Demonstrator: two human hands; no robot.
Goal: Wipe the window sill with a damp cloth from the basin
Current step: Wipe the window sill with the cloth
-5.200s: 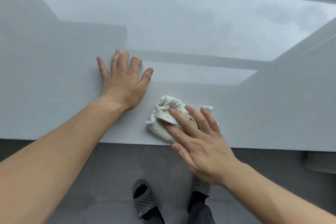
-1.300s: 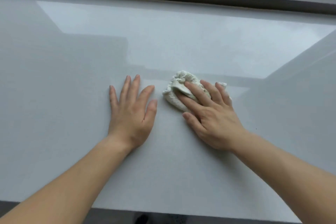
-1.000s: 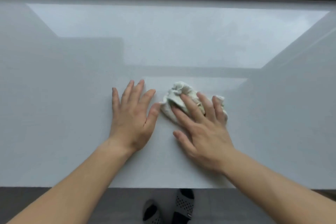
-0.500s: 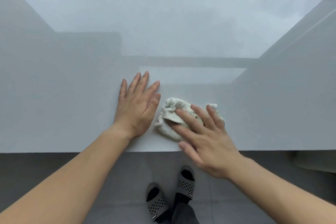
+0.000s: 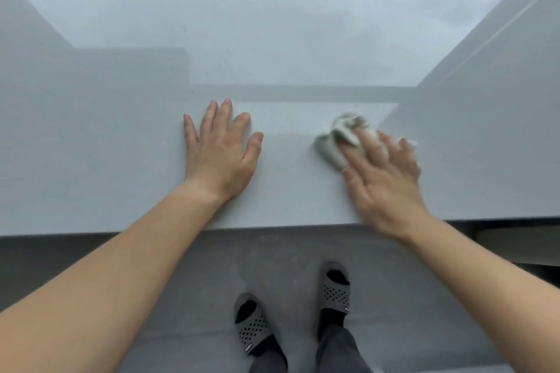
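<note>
Right now the right hand [image 5: 383, 179] presses flat on a bunched pale cloth [image 5: 339, 138] lying on the window sill [image 5: 272, 39], right of centre and nearer the front edge than the window. Fingers [image 5: 368, 145] are spread and extended over the cloth, not curled round it; it is pinned under them, not gripped. Hand and cloth are motion-blurred, so I cannot tell whether the thumb touches the fabric.

Left hand [image 5: 219, 150] lies palm down on bare sill, fingers open and slightly fanned, holding nothing, well apart from the cloth; probably bracing.

Handling: cloth looks soft, light and limp, crumpled into a wad, likely damp, so it should drag a little on the glossy surface and slide evenly under flat pressure. Best contact is on top of the wad with the whole finger span, keeping loose corners tucked so they do not trail. Sill is hard, smooth and reflective. Basin not in view. Below the sill, the person's feet in dark slippers [image 5: 253, 324] on grey floor.
</note>
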